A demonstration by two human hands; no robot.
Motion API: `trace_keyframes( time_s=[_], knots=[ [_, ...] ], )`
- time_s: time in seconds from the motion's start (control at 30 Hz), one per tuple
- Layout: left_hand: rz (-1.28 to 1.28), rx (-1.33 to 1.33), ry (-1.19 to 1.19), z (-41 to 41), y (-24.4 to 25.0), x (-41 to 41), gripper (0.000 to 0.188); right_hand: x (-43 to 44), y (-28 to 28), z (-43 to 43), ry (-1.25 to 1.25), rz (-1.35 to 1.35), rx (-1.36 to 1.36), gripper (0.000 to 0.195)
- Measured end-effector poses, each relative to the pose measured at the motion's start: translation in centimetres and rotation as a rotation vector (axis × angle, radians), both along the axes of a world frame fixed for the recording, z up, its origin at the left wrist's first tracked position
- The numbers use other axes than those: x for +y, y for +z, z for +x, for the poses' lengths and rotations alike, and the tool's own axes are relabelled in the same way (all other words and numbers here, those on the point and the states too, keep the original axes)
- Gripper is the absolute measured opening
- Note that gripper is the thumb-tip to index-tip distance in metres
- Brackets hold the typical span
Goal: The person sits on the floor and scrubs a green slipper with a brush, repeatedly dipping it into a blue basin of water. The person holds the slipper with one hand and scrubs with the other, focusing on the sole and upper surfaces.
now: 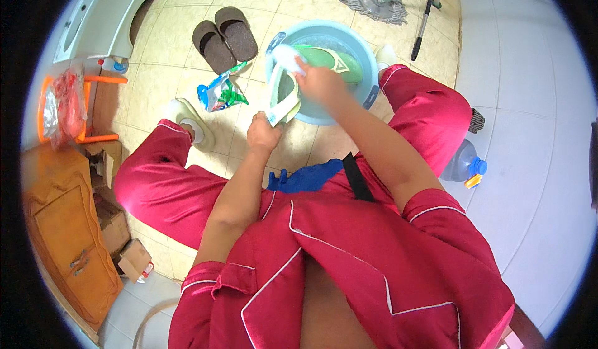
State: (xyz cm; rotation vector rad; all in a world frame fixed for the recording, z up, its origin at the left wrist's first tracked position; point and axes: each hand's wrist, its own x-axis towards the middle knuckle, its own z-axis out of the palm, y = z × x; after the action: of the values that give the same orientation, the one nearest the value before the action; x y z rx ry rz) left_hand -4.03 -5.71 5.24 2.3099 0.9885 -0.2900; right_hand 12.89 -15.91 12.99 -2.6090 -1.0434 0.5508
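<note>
My left hand (264, 132) grips the near end of a pale green and white slipper (284, 109), held tilted over the left rim of a light blue plastic basin (322, 117). In my right hand (322, 83) is a white scrubbing item (286, 58), blurred, so I cannot tell whether it is a brush or a sponge. It is at the slipper's far end. A second green slipper (315, 57) with a cream strap lies in the cloudy water of the basin.
Left of the basin are brown slippers (224, 38) and a crumpled plastic packet (222, 92). A mop head (372, 1) lies beyond it. An orange-framed stool (103, 137) and a wooden cabinet (70, 227) stand at left; a plastic jug (460, 162) sits by my right knee.
</note>
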Motion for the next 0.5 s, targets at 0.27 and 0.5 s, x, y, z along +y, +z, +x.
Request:
trace_keyframes(
  time_s=[0.27, 0.5],
  knots=[
    [-0.045, -0.027, 0.053, 0.1, 0.6, 0.6, 0.04, -0.3, -0.5, -1.7, 0.094, -0.047, -0.068, 0.044],
    [-0.098, -0.083, 0.046, 0.1, 1.6, 1.3, 0.038, 0.8, -4.0, 4.9, -0.247, 0.029, 0.078, 0.048]
  ],
)
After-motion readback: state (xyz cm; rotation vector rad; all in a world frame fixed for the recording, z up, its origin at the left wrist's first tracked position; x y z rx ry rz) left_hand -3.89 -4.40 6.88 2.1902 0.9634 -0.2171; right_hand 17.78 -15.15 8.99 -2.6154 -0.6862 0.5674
